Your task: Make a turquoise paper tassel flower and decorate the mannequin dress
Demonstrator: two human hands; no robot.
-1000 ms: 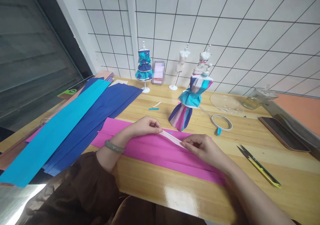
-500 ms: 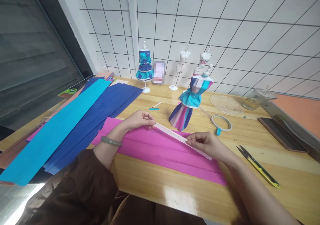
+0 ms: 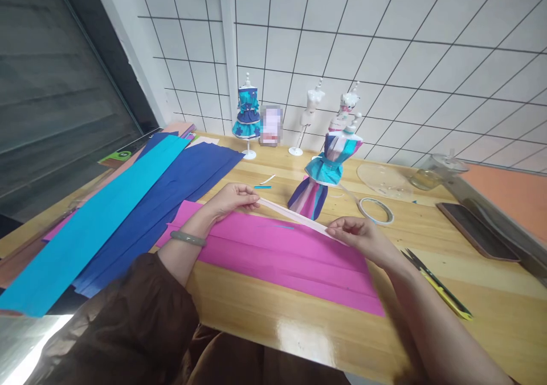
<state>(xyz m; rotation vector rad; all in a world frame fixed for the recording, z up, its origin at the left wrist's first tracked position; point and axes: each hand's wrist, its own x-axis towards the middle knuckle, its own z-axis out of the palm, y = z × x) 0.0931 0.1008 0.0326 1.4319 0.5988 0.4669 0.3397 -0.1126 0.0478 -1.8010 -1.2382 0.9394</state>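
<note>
Between my hands a narrow pale pink paper strip is stretched, slanting down to the right. My left hand pinches its left end. Toward the other end, my right hand pinches it between thumb and fingers. Under the strip lies a folded sheet of magenta crepe paper, with a thin blue sliver on it. Just beyond the strip stands a small dress form in a striped dress of blue, pink and turquoise.
Turquoise paper and dark blue paper lie at left. At right are thread snips, a tape roll, a dark phone and a glass jar. Another dressed form stands near the tiled wall.
Both hands have lifted slightly away from me with the strip. My right hand has slid toward the strip's right end. The blue scrap by the tape roll no longer shows there.
</note>
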